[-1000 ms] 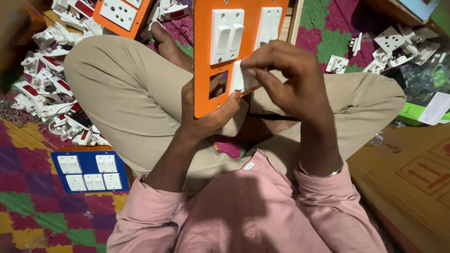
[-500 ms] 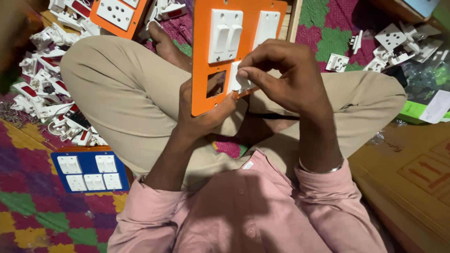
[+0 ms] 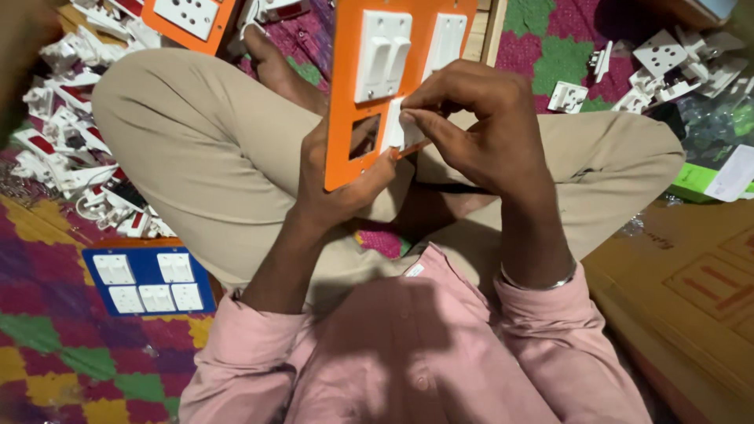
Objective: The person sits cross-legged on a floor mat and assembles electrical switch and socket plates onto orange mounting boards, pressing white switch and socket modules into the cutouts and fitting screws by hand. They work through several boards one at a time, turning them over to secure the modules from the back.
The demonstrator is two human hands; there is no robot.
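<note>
1. Head view looks down over a pink long-sleeved shirt (image 3: 408,353) and crossed legs in beige trousers (image 3: 196,165).
2. Left hand (image 3: 342,184) is closed around the lower edge of a flat orange plastic switch plate (image 3: 345,102), holding it upright over the lap.
3. Right hand (image 3: 479,129), with a thin metal bangle (image 3: 538,283) on its wrist, pinches a small white plastic switch module (image 3: 397,133) between its fingertips and presses it against the plate, beside an empty square cut-out.
4. Two white rocker switches (image 3: 381,55) already sit in the plate above.
5. Left on the patterned mat lies a blue switch plate with five white switches (image 3: 149,279).
6. Farther off lie loose white switch parts (image 3: 71,133), a second orange plate (image 3: 188,20), and more white parts (image 3: 660,67) at upper right.
</note>
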